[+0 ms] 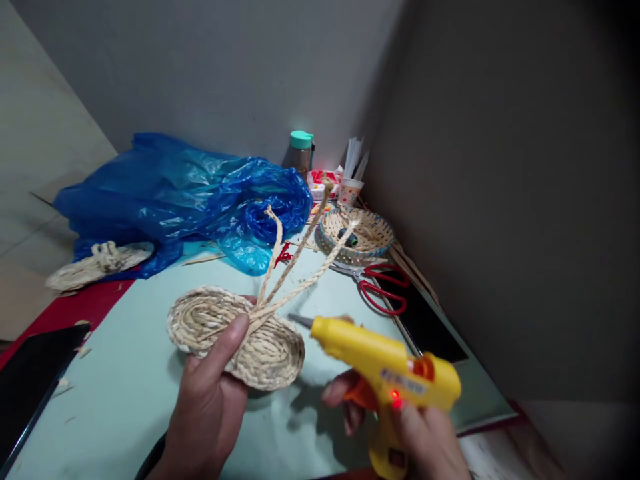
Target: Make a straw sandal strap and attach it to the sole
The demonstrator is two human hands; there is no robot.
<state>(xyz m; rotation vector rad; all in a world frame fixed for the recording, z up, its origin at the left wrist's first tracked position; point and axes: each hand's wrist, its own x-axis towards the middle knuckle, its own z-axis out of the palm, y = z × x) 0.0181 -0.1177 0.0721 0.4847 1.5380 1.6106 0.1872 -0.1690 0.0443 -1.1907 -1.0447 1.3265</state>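
Note:
My left hand [217, 387] grips a woven straw piece [270, 353] made of two coiled ovals, its thumb pressed on the pinched middle. From that middle, several braided straw cords [305, 283] stick up and away to the right. In my right hand [420, 433] is a yellow hot glue gun [380, 363], held by its handle with a finger near the orange trigger. A red light glows on its side. The gun's grey nozzle points left, close to the woven piece's right oval; whether it touches I cannot tell.
Behind lie a blue plastic bag [190, 193], a bottle [300, 157], a cup of glue sticks [350, 192] and a round woven basket [385, 233]. Red-handled scissors [385, 290] rest on a dark flat panel [430, 320]. Another straw piece [100, 263] is at left, near a black device [35, 387].

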